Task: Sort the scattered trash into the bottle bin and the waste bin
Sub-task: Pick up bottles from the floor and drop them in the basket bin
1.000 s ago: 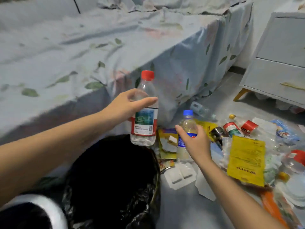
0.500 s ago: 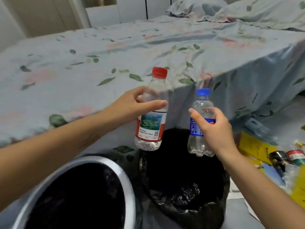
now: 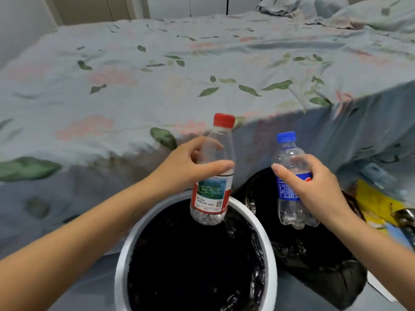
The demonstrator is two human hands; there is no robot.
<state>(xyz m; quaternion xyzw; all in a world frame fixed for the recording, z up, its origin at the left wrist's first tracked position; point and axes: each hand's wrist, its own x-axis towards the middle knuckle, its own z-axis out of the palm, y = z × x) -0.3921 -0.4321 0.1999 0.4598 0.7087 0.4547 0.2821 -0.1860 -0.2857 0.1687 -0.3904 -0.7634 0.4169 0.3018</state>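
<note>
Above the white-rimmed round bin lined with black plastic (image 3: pixel 122 261), left hand (image 3: pixel 186 167) wrapped around clear red-capped plastic bottle (image 3: pixel 213 176), upright, cap up. Beside it, over black-bagged bin (image 3: pixel 332 274), right hand (image 3: pixel 314 189) gripping smaller clear blue-capped bottle (image 3: pixel 289 176), upright too.

Directly below the fingers (image 3: pixel 221 167) of the left hand (image 3: pixel 188 164), the mouth of the white-rimmed bin (image 3: pixel 121 261) is left open (black liner inside, nothing seen blocking it). Below the right hand's (image 3: pixel 314 189) fingers (image 3: pixel 284 173), the black-bagged bin (image 3: pixel 325 272) is likewise unobstructed. Passage beyond both sets of fingers is closed off by the bed (image 3: pixel 157 86). To the right of the right fingers, the floor is cluttered by a yellow wrapper (image 3: pixel 375 203).
</note>
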